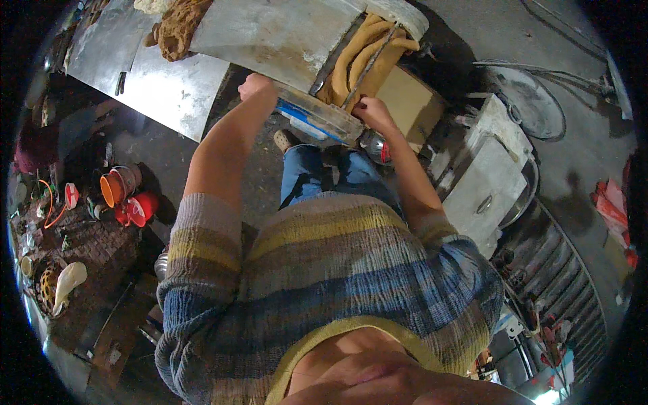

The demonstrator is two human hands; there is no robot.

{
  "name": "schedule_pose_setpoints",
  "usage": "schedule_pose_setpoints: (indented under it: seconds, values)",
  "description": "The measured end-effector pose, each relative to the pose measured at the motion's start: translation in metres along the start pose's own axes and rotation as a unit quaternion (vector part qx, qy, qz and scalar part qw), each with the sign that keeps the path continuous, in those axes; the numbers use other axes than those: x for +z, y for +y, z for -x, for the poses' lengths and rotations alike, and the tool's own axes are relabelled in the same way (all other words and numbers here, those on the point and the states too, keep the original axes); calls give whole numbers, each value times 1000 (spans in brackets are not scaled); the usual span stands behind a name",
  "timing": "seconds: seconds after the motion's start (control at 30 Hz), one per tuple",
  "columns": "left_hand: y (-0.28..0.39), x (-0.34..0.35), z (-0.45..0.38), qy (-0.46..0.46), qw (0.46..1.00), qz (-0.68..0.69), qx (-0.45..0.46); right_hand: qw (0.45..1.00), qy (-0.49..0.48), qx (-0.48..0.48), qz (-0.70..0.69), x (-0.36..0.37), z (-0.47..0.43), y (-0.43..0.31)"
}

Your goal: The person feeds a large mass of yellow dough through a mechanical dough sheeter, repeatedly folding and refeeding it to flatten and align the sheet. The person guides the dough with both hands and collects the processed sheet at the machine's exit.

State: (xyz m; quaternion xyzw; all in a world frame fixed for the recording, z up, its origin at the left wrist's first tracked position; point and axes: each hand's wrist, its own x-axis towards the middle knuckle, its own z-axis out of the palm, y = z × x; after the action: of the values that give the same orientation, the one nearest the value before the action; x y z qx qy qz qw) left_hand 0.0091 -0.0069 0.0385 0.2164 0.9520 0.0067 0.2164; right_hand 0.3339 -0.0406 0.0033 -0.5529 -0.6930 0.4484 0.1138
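Note:
My left hand (257,87) is curled at the left end of a wooden rail (309,105), beside the edge of a worn metal sheet (273,35). Its fingers are turned away, so what they hold is hidden. Farther right, my right hand (375,114) has its fingertips bent at the lower edge of a thick, folded tan material (349,66), possibly dough or clay. Whether they grip it cannot be made out. A thin dark rod (372,63) lies across the folds, its lower end close to those fingertips.
A brown lump (177,33) rests on the bench at upper left. Below the rail is a blue strip (314,120). A cardboard box (407,101) and a red-rimmed clear container (378,150) stand by my right forearm. Orange (112,190) and red buckets (137,208) sit at left.

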Motion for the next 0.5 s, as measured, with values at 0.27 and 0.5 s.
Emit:
schedule_pose_setpoints:
  seconds: [0.27,0.5]
  values:
    - [-1,9,-11,-11,999,-32,30,999,-8,14,-35,-20,25,20]
    - [-10,29,-32,-27,999,-29,32,997,-38,2,68,-7,0,-19]
